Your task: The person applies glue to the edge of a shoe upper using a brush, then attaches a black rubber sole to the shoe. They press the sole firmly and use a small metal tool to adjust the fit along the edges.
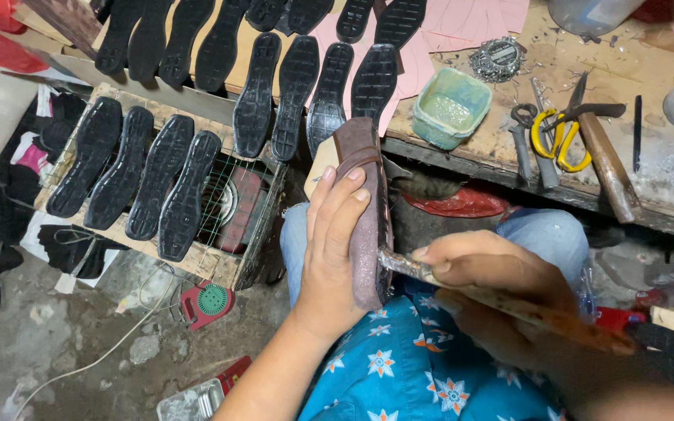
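Observation:
My left hand (pixel 329 249) grips a brown shoe (pixel 364 210) held on edge over my lap, fingers wrapped across its suede side. My right hand (pixel 493 288) holds a long, stained brush handle (pixel 509 304) whose tip touches the shoe's bottom edge near the heel. Several black rubber soles (pixel 298 93) lie tread-up in rows just beyond the shoe, on the bench and on a wire-topped crate (pixel 235 199).
A green tub (pixel 450 105) stands on the wooden bench (pixel 665 179), with yellow-handled scissors (pixel 559 136), pliers, a hammer (pixel 606 164) and a tin of tacks (pixel 497 58) nearby. Pink paper patterns lie at the back. On the concrete floor are a cable, a small red-green fan (pixel 208 300) and black scraps.

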